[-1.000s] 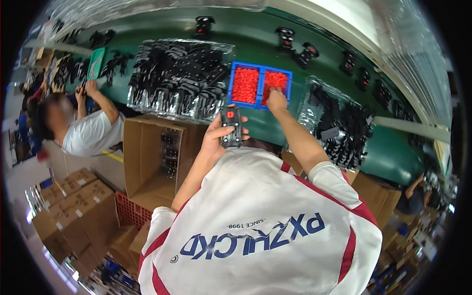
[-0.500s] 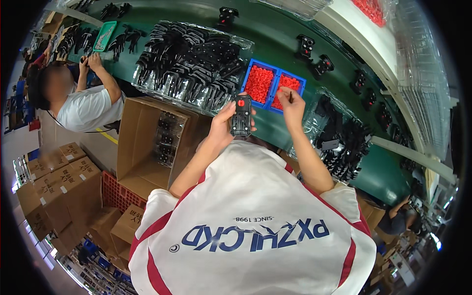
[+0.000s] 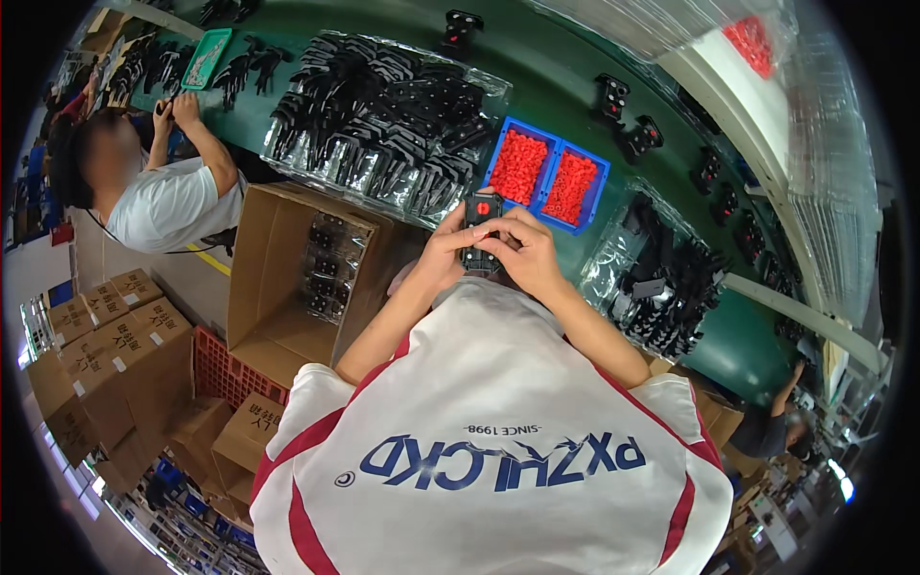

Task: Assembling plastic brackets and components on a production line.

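My left hand [image 3: 444,251] is wrapped round a black plastic housing [image 3: 480,218] with a red round piece near its far end. It is held upright in front of my chest, at the table's near edge. My right hand [image 3: 529,249] is pressed against the housing's near half, fingers pinched together; whatever lies between them is hidden. Just beyond the hands sit two joined blue bins [image 3: 549,175], both filled with small red plastic pieces [image 3: 518,167].
Black parts [image 3: 383,110] are heaped on clear plastic at the left, with another pile [image 3: 656,287] at the right. Black housings [image 3: 613,96] dot the green table [image 3: 546,62]. An open cardboard box [image 3: 261,278] stands at my left, beyond it a co-worker [image 3: 177,206].
My right hand has left the red pieces and come back to the housing, where its fingers now press. The left hand still holds the housing. The view has shifted slightly.
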{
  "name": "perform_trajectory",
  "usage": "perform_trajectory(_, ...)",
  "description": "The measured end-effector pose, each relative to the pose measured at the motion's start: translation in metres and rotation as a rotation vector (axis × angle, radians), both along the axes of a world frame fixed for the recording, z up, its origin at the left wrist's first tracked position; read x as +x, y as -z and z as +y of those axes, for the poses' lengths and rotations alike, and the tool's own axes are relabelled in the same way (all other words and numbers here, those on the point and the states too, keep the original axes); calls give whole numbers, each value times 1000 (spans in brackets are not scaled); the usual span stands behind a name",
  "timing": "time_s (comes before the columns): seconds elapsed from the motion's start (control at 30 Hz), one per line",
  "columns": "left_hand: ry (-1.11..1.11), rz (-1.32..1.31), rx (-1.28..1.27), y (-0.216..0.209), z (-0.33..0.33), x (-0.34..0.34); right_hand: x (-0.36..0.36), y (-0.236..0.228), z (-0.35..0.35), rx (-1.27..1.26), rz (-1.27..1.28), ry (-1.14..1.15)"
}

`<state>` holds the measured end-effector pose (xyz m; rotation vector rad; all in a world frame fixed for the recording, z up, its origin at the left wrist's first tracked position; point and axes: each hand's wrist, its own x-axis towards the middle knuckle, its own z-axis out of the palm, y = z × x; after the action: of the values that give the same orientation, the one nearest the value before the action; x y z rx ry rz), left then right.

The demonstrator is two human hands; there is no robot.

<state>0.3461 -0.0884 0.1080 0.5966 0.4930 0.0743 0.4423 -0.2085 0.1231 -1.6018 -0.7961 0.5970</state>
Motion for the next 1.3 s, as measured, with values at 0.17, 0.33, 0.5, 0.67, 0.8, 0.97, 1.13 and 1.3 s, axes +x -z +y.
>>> perform_trajectory(0.17,-9,-5,-23,10,22,-14,-13,2,24,-41,-25,2)
perform_trajectory(0.33,-42,-43,-59,32,49,-34,-23,6,54,-101,-18,-95)
perform_trajectory(0.5,-126,-41,-102,54,77,-58,-14,35,86,-253,42,-105)
perform_trajectory(0.67,-239,-10,-147,49,98,-71,17,104,128,-549,-207,-31)
perform_trajectory(0.8,-322,-25,-149,41,109,-75,26,154,150,-751,-558,-62)
perform_trajectory(0.97,-422,-28,-87,38,119,-83,33,165,161,-970,-609,-210)
perform_trajectory(1.13,-489,-28,-70,41,121,-80,38,139,154,-1048,-564,-250)
perform_trajectory(1.3,-466,-33,-37,45,115,-68,54,111,125,-937,-431,-180)
